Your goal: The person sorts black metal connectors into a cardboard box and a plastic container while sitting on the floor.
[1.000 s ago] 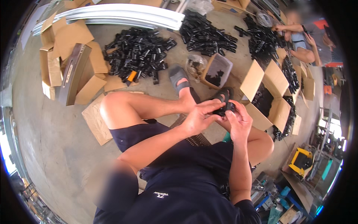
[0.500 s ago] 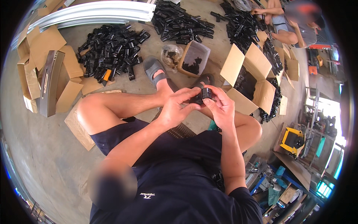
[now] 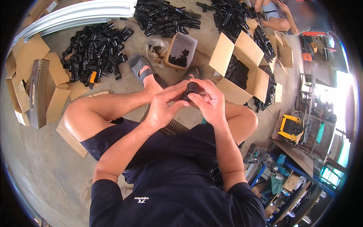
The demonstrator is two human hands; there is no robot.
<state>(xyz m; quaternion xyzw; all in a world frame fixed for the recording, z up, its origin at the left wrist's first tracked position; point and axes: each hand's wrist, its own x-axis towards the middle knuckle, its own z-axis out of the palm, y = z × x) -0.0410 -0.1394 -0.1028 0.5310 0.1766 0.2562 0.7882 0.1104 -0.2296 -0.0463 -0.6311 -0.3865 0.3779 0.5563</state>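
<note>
Right grip clamped on a black cylindrical part, thumb on its near side, fingers around the far side; round end faced up. Left grip sat at the part's left side, fingers and thumb bent toward it; contact was partly hidden, so could not tell whether it was clamped. Part was between both grips, above the floor. Just beyond the grips: sandals on the person's feet, then a grey bin with black bits inside and a clear plastic bag beside it. Left of the grips, farther out, lay a heap of black parts with an orange piece at its near edge. Right of the grips stood an open cardboard box holding black pieces. Well apart, far right, a co-worker sat.
</note>
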